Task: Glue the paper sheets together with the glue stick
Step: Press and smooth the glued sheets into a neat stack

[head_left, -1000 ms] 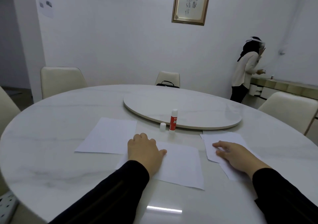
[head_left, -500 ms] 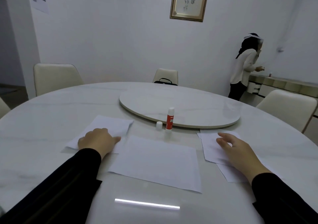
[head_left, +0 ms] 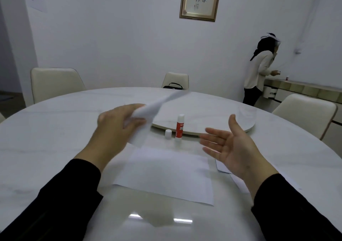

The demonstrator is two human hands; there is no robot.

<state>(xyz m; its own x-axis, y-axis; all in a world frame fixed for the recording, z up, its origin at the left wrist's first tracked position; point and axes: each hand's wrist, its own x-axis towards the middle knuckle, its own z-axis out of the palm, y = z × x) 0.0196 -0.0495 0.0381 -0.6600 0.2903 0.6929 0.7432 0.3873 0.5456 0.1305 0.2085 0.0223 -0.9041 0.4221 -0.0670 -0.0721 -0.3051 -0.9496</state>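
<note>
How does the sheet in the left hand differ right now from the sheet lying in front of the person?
The held sheet is lifted off the table, gripped by the left hand; the front sheet lies on the table, untouched. The held sheet is bent and motion-blurred; the front sheet is flat and sharp. Both are plain white paper.
</note>
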